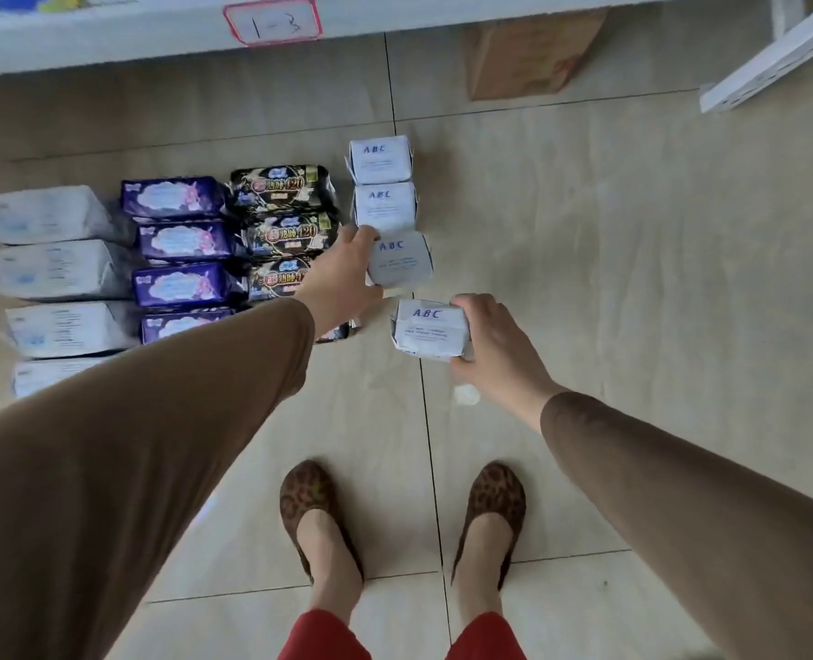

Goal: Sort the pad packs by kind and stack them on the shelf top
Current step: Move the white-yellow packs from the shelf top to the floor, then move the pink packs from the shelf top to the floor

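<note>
- On floor (585,240): pad packs in columns by kind.
- Left hand (342,273) fingers curl round third ABC pack (402,259) in column.
- Right hand (495,345) fingers pinch fourth ABC pack (428,328), just below column.

We read this as a shop or stockroom: a white shelf edge (109,35) carrying a handwritten label "1-3" (272,20), a cardboard box (528,54) beneath, and sorted retail pad packs (176,240) on the tiled floor (633,231).
</note>
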### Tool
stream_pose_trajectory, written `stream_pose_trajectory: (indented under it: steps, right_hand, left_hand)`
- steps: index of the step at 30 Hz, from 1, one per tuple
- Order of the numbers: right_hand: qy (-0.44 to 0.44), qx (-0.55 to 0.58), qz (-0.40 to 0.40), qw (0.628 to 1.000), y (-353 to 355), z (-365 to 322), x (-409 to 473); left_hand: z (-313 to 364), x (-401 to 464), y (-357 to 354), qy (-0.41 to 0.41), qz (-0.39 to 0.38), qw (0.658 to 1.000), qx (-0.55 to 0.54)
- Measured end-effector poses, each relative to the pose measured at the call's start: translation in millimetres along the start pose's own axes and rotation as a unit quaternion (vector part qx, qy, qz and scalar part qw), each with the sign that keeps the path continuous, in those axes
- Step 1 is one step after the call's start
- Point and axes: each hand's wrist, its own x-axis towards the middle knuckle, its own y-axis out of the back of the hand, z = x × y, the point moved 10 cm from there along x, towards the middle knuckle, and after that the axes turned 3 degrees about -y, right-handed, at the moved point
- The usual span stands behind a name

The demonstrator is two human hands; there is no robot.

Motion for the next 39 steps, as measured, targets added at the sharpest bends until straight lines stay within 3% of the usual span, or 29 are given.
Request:
stream_pose_trajectory:
  steps: [11, 17, 25, 32, 39]
  right_hand:
    - [0.001, -0.051, 0.017, 0.999, -56, 12, 67]
    - [0.005, -0.003, 0.02, 1.0, -62, 0, 84]
    - [-0.019, 0.022, 0.017, 0.999, -58, -3, 67]
    - [-0.061, 0.063, -0.021, 0.996, 34, -28, -8]
    - [-0.047, 0.051, -0.027, 0.997, 228, -115, -107]
  left_hand:
    - [-38, 43, -34, -0.009, 0.031, 0.999, 0.035]
    - [-36, 30, -27, -0.035, 0.061, 0.997, 0.043]
    - [-37, -3, -20, 0.001, 0.061, 0.998, 0.01]
    - [11, -77, 23, 0.052, -0.006, 0.999, 0.003]
    - [139, -168, 184, 0.051, 0.006, 0.998, 0.023]
